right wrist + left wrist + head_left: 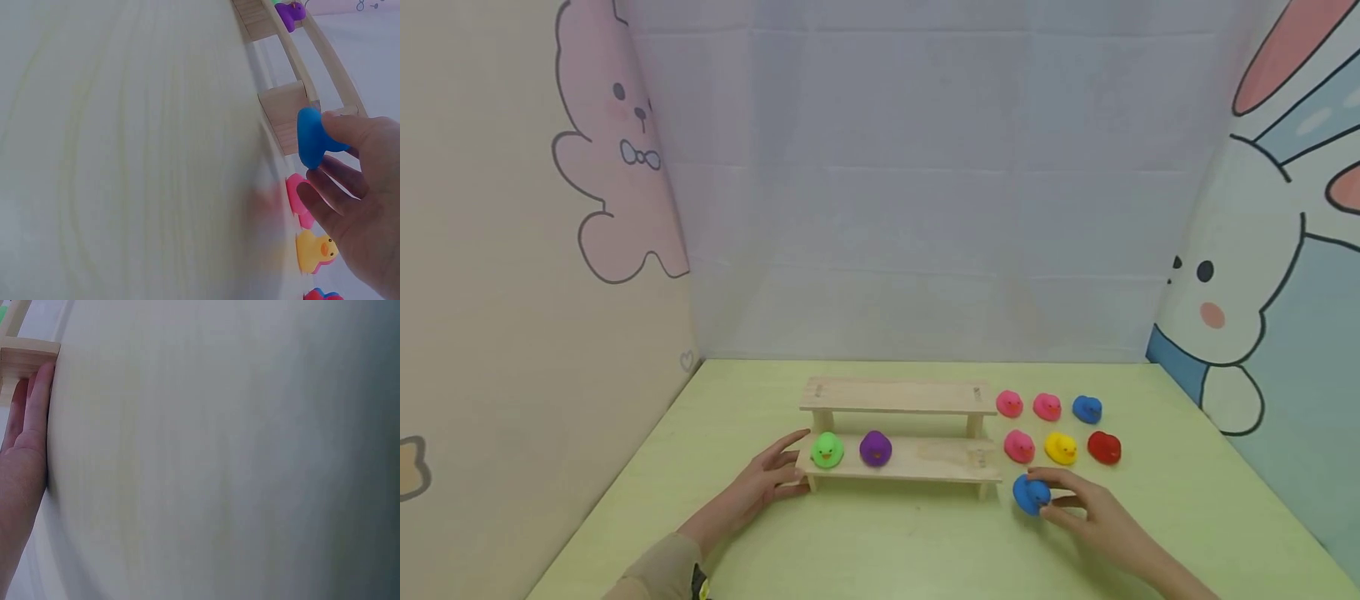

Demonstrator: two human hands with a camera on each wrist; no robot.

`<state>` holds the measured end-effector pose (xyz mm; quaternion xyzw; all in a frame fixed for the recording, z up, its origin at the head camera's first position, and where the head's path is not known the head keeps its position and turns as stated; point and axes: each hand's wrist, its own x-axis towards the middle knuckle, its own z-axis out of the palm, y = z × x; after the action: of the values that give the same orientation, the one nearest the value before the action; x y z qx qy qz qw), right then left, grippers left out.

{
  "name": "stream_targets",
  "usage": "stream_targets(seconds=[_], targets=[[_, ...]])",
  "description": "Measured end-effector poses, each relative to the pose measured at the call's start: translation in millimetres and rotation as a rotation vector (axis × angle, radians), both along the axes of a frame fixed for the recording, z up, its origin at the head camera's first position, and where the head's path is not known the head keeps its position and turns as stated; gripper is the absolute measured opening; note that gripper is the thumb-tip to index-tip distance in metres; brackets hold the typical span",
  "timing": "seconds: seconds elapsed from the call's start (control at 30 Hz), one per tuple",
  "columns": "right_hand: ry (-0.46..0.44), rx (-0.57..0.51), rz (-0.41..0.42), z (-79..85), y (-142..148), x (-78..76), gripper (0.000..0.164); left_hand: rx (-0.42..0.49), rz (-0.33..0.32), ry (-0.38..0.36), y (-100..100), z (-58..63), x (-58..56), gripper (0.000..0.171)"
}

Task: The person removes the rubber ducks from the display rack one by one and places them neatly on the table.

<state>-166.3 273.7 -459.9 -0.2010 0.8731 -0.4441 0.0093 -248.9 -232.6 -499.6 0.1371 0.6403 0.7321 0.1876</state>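
Observation:
My right hand (1092, 510) pinches a blue rubber duck (1030, 495) between thumb and fingers; the right wrist view shows the duck (310, 139) held off the table, near the end of the wooden shelf. At the left end of the two-step wooden shelf (940, 457), my left hand (766, 479) rests with extended fingers touching its side. In the left wrist view those fingers (39, 403) lie against the shelf's end. On the lower step sit a green duck (827, 451) at the left and a purple duck (876, 449) beside it.
Right of the shelf stand several ducks in two rows: pink ones (1010, 404) (1047, 407) and a blue one (1087, 409) behind, then pink (1019, 447), yellow (1061, 448) and red (1104, 448) in front. All are on a pale green table (880, 542) backed by a white curtain.

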Motion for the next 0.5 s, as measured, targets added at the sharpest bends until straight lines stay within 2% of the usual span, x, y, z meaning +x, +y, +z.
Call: stream_targets(seconds=[0.37,0.5], targets=[[-0.036,0.061,0.033,-7.0,10.1,-0.3,0.039,0.007,0.004,-0.002,0.6,-0.3,0.2,0.069],[-0.082,0.004,0.036,-16.2,15.6,-5.0,0.040,0.008,0.004,-0.003,0.3,-1.0,-0.3,0.069]])
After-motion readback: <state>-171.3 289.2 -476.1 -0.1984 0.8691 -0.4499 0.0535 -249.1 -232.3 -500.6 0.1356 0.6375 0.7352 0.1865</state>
